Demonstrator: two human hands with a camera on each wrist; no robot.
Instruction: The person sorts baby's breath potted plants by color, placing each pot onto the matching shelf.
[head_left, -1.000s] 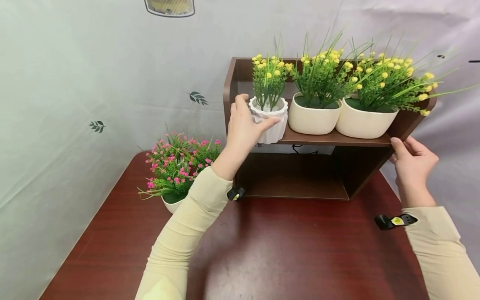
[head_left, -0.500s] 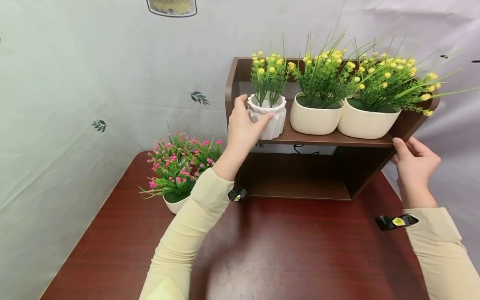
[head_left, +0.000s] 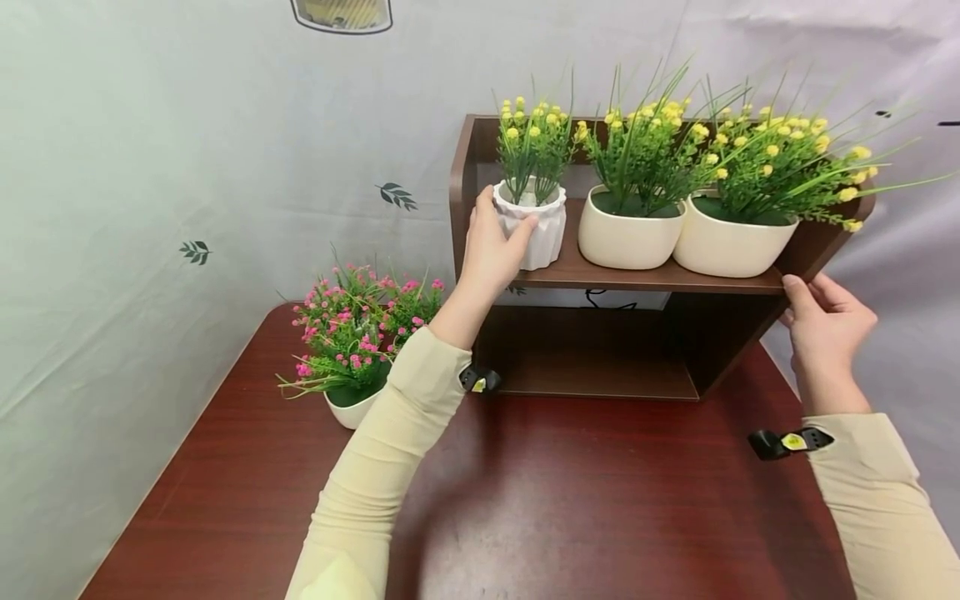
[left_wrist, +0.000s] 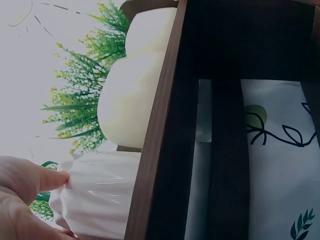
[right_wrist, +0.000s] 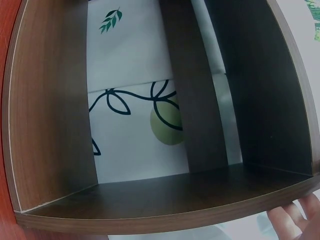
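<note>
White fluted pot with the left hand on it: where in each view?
Head: white fluted pot right of image centre, at the left end of the brown shelf unit's upper level.
Left wrist: bottom left, beside the left hand.
Right wrist: not in it.
Shared landmark: brown shelf unit, in all three views.

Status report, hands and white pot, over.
Left hand gripping white pot, upright, left end of upper shelf. Right hand holding shelf unit. Nothing visibly blocking; cream pot alongside, apart.

The white pot [head_left: 546, 240] near the shelf's [head_left: 592, 367] left edge is partly hidden by the left hand [head_left: 491, 252]; the pink-flowered pot [head_left: 343, 412], by the left sleeve [head_left: 390, 454]. The table's [head_left: 600, 500] near edge is cut off.
</note>
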